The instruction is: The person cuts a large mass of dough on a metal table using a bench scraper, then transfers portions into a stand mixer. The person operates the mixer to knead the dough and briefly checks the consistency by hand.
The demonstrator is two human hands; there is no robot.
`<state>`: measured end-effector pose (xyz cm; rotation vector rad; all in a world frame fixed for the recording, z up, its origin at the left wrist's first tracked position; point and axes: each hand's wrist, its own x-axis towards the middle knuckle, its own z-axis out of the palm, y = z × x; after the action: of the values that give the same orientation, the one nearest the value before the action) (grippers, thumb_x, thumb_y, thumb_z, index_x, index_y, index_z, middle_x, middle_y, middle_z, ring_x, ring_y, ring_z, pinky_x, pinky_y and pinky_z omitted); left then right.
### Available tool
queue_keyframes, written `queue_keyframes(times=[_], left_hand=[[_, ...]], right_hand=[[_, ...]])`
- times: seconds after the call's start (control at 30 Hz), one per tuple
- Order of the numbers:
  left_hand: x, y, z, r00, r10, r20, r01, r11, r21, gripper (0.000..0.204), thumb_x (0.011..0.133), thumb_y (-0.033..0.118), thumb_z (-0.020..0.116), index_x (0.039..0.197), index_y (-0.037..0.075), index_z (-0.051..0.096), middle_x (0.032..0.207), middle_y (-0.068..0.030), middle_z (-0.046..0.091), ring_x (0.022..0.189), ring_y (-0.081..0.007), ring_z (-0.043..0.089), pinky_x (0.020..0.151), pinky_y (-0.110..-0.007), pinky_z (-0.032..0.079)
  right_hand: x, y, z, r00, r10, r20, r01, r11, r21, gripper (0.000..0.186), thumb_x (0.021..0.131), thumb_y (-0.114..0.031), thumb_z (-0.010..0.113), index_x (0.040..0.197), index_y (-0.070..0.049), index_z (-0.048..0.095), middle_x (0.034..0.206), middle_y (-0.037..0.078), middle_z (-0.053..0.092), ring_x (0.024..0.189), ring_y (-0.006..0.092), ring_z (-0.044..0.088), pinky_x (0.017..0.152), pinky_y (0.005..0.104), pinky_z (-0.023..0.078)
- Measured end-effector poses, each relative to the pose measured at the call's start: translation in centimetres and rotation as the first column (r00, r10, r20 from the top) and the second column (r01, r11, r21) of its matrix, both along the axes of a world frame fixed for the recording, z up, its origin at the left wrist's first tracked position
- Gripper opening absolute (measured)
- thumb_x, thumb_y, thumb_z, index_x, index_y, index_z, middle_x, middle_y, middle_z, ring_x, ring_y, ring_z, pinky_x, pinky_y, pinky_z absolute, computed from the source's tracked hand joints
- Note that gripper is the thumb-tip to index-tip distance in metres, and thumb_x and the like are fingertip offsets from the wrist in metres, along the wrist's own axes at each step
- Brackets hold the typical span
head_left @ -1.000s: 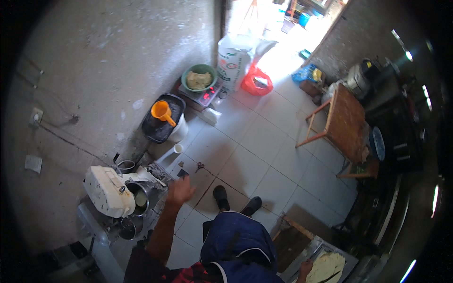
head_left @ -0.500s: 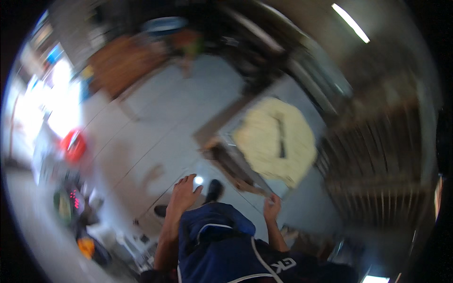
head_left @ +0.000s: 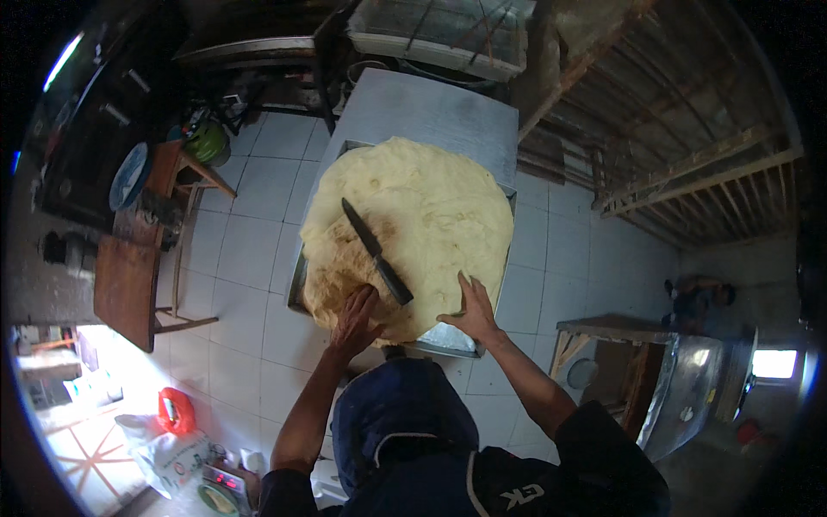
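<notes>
A large mass of pale dough [head_left: 439, 207], browner at the near left, spreads over a metal tray [head_left: 469, 349] on a metal-topped table [head_left: 431, 103]. A black-handled knife [head_left: 376, 250] lies across it. At the browner near edge, my left hand [head_left: 356, 323] has its fingers curled into the dough, gripping it. My right hand [head_left: 472, 314] touches the near right edge, thumb and fingers spread, holding nothing.
A wooden stand [head_left: 125, 289] with a blue basin [head_left: 129, 177] is at left. Slatted racks [head_left: 680, 146] fill the upper right. A metal-sided cabinet [head_left: 685, 388] stands lower right, and what looks like a person [head_left: 698, 297] is beyond it. A red bag [head_left: 177, 409] sits lower left.
My view has swung right to face the dough, now centred and upright before me. Both hands have come up onto its near edge, the left one now gripping it.
</notes>
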<state>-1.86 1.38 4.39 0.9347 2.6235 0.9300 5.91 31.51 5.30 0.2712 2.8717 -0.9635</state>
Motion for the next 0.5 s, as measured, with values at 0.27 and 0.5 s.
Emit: queue_keyframes(times=[0.27,0.5], left_hand=[[-3.5,3.5,-5.1,0.996,-0.093,-0.002,0.093,0.991,-0.097,0.077,0.053,0.038,0.088,0.119,0.009,0.059,0.109,-0.014,0.065,0.106,-0.0361,0.06,0.096,-0.046,0.046],[-3.4,4.4,-8.2,0.996,-0.028,-0.091,-0.005,0.938,-0.347,0.075,0.045,0.055,0.086,0.106,0.014,0.069,0.105,-0.0126,0.068,0.102,-0.0377,0.063,0.092,-0.05,0.046]], right_hand=[[-5.5,1.1,-5.7,0.983,0.168,0.068,-0.177,0.97,0.169,0.069,0.051,-0.042,0.089,0.102,-0.002,0.061,0.091,0.014,0.062,0.087,0.0336,0.062,0.072,0.046,0.051],[-5.1,1.2,-9.0,0.989,0.12,-0.085,-0.101,0.975,0.199,0.074,0.047,-0.046,0.087,0.103,-0.006,0.06,0.09,0.014,0.062,0.087,0.035,0.061,0.074,0.0472,0.051]])
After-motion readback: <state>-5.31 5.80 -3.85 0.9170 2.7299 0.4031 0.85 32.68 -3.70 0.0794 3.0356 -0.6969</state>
